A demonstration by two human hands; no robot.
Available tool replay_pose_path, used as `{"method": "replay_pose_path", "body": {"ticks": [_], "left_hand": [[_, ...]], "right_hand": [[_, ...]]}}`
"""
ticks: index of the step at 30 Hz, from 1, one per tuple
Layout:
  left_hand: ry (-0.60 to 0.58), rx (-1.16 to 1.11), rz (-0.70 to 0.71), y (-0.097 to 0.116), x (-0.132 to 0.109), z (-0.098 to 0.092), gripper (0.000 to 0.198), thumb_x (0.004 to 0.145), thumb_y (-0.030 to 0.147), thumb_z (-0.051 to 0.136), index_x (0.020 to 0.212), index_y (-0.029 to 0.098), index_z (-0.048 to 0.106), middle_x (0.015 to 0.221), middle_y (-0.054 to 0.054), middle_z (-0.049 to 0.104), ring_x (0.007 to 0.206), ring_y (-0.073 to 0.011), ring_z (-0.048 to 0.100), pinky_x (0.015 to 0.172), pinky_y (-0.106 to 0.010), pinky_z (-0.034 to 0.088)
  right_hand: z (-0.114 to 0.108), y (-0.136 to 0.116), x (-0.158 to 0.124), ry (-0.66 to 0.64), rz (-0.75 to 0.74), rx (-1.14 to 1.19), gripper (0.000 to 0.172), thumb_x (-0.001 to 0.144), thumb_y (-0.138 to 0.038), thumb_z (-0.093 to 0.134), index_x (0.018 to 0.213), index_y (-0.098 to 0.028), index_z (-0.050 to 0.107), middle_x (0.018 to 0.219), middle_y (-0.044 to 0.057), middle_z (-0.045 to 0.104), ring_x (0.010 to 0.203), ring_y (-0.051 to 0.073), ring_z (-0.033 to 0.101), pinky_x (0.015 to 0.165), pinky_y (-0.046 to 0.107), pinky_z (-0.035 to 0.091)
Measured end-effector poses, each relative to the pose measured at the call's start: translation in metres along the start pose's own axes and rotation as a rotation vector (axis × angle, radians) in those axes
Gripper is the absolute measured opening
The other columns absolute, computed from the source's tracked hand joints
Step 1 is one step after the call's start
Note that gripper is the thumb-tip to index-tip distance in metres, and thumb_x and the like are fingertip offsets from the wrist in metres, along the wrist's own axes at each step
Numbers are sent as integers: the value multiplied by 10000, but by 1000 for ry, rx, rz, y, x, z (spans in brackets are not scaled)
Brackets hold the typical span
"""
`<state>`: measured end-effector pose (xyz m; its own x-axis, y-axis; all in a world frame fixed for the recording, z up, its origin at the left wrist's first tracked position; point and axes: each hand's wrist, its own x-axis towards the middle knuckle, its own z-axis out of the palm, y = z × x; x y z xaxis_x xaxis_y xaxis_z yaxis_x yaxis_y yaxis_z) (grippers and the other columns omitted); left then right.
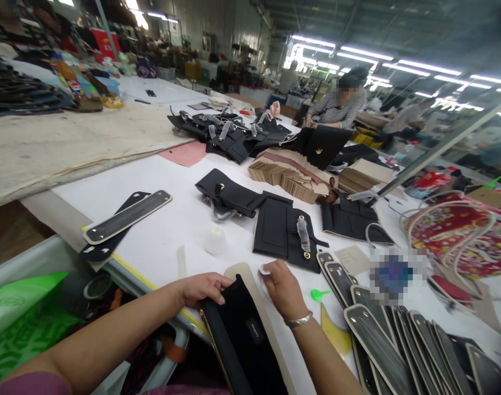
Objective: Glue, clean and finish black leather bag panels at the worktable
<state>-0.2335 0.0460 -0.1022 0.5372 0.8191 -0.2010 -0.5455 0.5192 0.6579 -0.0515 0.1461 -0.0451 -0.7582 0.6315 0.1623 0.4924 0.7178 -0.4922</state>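
My left hand [207, 289] is closed on the upper end of a black zippered bag piece [250, 334], thumb on top. A gold zip runs down its left edge, and a small label sits on its dark lining. Under it lies a long cream-edged panel [240, 270] with a rounded end. My right hand [283, 289], wearing a silver bracelet, is closed just right of the panel. Between its fingertips is a small whitish scrap [264, 270], too small to make out clearly. The lower end of the bag piece is cut off by the frame.
Several dark cream-edged panels [382, 340] are stacked at right, near a green plastic piece [319, 295]. A small clear container [215, 240] and black bag parts [285, 227] lie ahead. More bags [234, 134] are piled beyond. A co-worker [336, 107] sits at the far side.
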Motion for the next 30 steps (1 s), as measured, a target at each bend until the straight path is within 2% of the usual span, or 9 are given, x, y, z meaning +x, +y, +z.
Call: {"method": "replay_pose_path", "body": {"ticks": [2, 6, 11, 15, 17, 21, 23, 27, 30], "left_hand": [[3, 1, -6, 0, 0, -1, 379, 617, 109, 621, 994, 87, 650, 823, -82, 673, 569, -141, 614, 463, -177, 434], [16, -3, -3, -2, 1, -3, 384, 610, 95, 612, 992, 76, 652, 843, -90, 679, 610, -154, 631, 507, -186, 458], [16, -31, -21, -3, 1, -5, 397, 610, 88, 593, 1002, 70, 651, 853, -99, 684, 610, -159, 639, 509, -189, 472], [22, -26, -4, 0, 2, -2, 356, 598, 67, 593, 946, 64, 668, 768, -77, 682, 572, -131, 628, 510, -162, 474], [29, -42, -5, 1, 3, 0, 352, 605, 75, 599, 950, 64, 666, 751, -77, 680, 563, -131, 628, 504, -161, 475], [29, -65, -5, 1, 2, 0, 382, 601, 83, 610, 979, 64, 661, 823, -107, 687, 598, -160, 642, 492, -180, 474], [28, -70, 0, 0, 2, -1, 400, 600, 87, 610, 996, 61, 654, 838, -110, 686, 591, -159, 639, 483, -180, 464], [25, -61, 10, -1, 3, -2, 362, 595, 75, 613, 953, 73, 661, 799, -81, 680, 588, -136, 622, 520, -177, 468], [17, -69, 17, -2, 2, -2, 364, 606, 85, 620, 968, 75, 654, 826, -88, 678, 622, -144, 626, 525, -178, 464]], "right_hand": [[-3, 0, -1, -10, -44, 75, 147, 787, -69, 491, 856, -182, 554, 851, 35, 501, 797, 180, 492, 710, 291, 391], [-2, 0, -3, -185, -141, 205, 140, 789, -65, 515, 807, -194, 566, 829, 17, 499, 779, 158, 491, 687, 260, 392], [-4, 5, -4, 37, 6, 241, 83, 812, -121, 515, 825, -185, 566, 826, 26, 506, 797, 171, 498, 732, 296, 397], [2, -12, -6, -204, -151, 362, 76, 824, -150, 542, 797, -206, 586, 837, 13, 500, 799, 152, 491, 702, 259, 394], [4, -6, -5, -251, -130, 381, 70, 811, -146, 561, 781, -200, 592, 814, 8, 487, 777, 146, 492, 692, 252, 392], [-7, 20, -2, -58, 61, 319, 42, 795, -156, 561, 783, -187, 587, 804, 12, 486, 758, 157, 500, 703, 275, 388], [-11, 17, -1, 13, 79, 315, 33, 793, -168, 557, 797, -192, 580, 818, 13, 494, 775, 163, 501, 715, 280, 387], [-2, -11, -2, -89, -80, 353, 90, 816, -167, 522, 861, -219, 580, 862, 13, 521, 826, 161, 503, 727, 266, 396], [7, -6, 1, -75, -100, 274, 58, 814, -213, 529, 806, -212, 586, 800, 12, 530, 767, 166, 511, 687, 270, 408]]}}
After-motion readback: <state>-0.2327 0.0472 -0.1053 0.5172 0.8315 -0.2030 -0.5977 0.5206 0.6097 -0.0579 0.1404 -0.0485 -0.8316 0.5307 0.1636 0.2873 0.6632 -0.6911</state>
